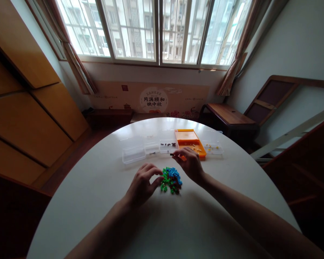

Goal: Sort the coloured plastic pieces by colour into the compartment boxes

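Observation:
A heap of small plastic building bricks lies on the white round table (97, 194). Green bricks (165, 178) are on its left, blue bricks (174, 174) at the back right and dark brown bricks (177, 188) at the front right. At the heap's left edge is my left hand (145, 182), fingers curved and thumb apart from the index finger; whether it touches a brick I cannot make out. My right hand (190, 164) pinches a small dark brick (172, 154) above the table, just in front of the boxes.
Behind the heap stand an open orange box (202, 153) with a few light pieces, a clear box (162, 150) with dark pieces, and another clear box (220, 148) with yellow pieces. More clear boxes (133, 154) stand to the left. A wooden desk (229, 114) is beyond the table.

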The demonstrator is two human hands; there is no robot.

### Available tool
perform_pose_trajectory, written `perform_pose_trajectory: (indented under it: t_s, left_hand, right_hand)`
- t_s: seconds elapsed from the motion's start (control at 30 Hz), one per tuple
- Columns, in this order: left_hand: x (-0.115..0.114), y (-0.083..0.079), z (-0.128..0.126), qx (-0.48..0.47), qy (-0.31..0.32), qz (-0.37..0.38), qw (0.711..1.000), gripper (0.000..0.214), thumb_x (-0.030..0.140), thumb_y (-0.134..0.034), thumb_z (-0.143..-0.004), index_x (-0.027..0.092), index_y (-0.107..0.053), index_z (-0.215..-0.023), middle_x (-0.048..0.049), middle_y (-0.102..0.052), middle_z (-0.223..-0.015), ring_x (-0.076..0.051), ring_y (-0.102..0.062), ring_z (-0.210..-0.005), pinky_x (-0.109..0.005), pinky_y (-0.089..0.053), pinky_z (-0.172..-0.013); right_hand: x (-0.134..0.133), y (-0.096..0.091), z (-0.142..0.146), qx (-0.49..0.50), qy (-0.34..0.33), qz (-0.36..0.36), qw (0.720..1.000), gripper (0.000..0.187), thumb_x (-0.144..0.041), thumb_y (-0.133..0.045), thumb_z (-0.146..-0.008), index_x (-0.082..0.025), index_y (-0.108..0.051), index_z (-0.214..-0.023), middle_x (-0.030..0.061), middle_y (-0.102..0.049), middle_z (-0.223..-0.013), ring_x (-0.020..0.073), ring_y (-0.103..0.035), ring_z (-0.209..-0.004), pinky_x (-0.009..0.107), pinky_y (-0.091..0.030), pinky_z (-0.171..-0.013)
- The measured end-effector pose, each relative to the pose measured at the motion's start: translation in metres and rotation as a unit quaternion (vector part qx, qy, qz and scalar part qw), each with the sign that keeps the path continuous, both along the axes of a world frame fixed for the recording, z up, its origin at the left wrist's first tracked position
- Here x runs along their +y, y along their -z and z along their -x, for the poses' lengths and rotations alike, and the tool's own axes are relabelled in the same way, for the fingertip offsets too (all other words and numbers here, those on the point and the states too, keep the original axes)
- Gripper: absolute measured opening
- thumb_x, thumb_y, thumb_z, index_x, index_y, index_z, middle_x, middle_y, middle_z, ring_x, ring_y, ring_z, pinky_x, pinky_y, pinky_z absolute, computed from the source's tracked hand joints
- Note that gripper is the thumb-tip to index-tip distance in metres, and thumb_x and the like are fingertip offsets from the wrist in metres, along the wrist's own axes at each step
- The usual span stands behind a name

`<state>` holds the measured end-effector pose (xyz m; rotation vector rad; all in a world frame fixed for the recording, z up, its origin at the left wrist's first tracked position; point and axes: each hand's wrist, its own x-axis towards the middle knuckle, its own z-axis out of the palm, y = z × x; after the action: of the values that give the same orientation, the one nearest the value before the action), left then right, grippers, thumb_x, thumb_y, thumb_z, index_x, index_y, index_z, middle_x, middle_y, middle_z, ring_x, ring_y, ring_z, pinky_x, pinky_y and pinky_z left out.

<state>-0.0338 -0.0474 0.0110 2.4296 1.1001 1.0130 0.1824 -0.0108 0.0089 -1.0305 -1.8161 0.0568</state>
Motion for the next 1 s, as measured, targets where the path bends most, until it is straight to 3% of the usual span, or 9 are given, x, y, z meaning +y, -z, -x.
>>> perform_pose_trajectory:
  t_s: [0.17,0.3,0.47,0.6,0.73,0.9,1.0]
  left_hand:
    - [-0.001,0.005,0.001,0.086,0.028,-0.071,0.993,0.009,0.025,-0.056,-0.089,0.020,-0.063,-0.090,-0.0049,-0.064,-0.088,-0.018,-0.055,-0.085,-0.035,-0.044,-0.080]
    - [-0.001,0.005,0.002,0.098,0.024,-0.081,0.992,0.010,0.025,-0.056,-0.089,0.020,-0.064,-0.091,-0.0050,-0.065,-0.087,-0.018,-0.055,-0.085,-0.035,-0.044,-0.079]
    - [0.003,0.010,0.002,0.073,-0.036,-0.075,0.994,0.009,0.019,-0.055,-0.086,0.020,-0.064,-0.089,-0.0045,-0.065,-0.087,-0.020,-0.055,-0.085,-0.037,-0.045,-0.080]
    - [0.006,0.014,0.003,0.088,-0.078,-0.047,0.992,0.024,0.006,-0.052,-0.076,0.020,-0.064,-0.091,-0.0046,-0.065,-0.092,-0.023,-0.054,-0.092,-0.041,-0.045,-0.083]
    - [0.006,0.012,0.004,0.103,-0.073,-0.013,0.992,0.031,0.002,-0.052,-0.072,0.021,-0.066,-0.092,-0.0039,-0.065,-0.095,-0.023,-0.053,-0.095,-0.042,-0.043,-0.087]
    - [0.008,0.010,0.003,0.109,-0.050,-0.007,0.993,0.025,0.012,-0.056,-0.084,0.027,-0.069,-0.099,-0.0037,-0.065,-0.095,-0.022,-0.053,-0.092,-0.039,-0.043,-0.084]
    - [0.009,0.011,0.002,0.120,-0.045,-0.009,0.992,0.018,0.017,-0.060,-0.084,0.027,-0.071,-0.094,-0.0039,-0.065,-0.091,-0.021,-0.052,-0.089,-0.037,-0.042,-0.081]
  right_hand:
    - [0.049,-0.003,0.000,0.029,0.054,0.036,0.997,0.009,-0.018,-0.063,-0.082,-0.017,-0.070,-0.087,0.0052,-0.070,-0.078,0.0172,-0.062,-0.069,0.032,-0.051,-0.072]
    - [0.063,-0.002,-0.002,0.101,0.067,0.081,0.989,0.018,-0.021,-0.059,-0.082,-0.016,-0.070,-0.095,0.0063,-0.072,-0.086,0.0153,-0.063,-0.065,0.031,-0.053,-0.070]
    - [0.039,0.008,-0.009,0.091,0.041,0.076,0.992,0.014,-0.021,-0.058,-0.083,-0.017,-0.070,-0.087,0.0056,-0.070,-0.082,0.0151,-0.062,-0.064,0.029,-0.051,-0.064]
    - [0.013,0.016,-0.015,0.037,-0.002,0.058,0.998,0.013,-0.017,-0.056,-0.085,-0.017,-0.069,-0.087,0.0050,-0.066,-0.080,0.0154,-0.061,-0.069,0.029,-0.051,-0.067]
    - [-0.002,0.024,-0.017,-0.001,-0.043,0.061,0.997,0.014,-0.015,-0.056,-0.086,-0.017,-0.069,-0.091,0.0056,-0.065,-0.082,0.0153,-0.061,-0.071,0.028,-0.051,-0.067]
    - [-0.009,0.028,-0.016,0.000,-0.052,0.078,0.996,0.013,-0.016,-0.058,-0.085,-0.018,-0.069,-0.091,0.0041,-0.066,-0.082,0.0148,-0.061,-0.071,0.028,-0.050,-0.068]
    - [-0.011,0.028,-0.013,-0.001,-0.056,0.082,0.995,0.013,-0.016,-0.059,-0.085,-0.019,-0.070,-0.091,0.0041,-0.066,-0.083,0.0152,-0.062,-0.073,0.028,-0.050,-0.069]
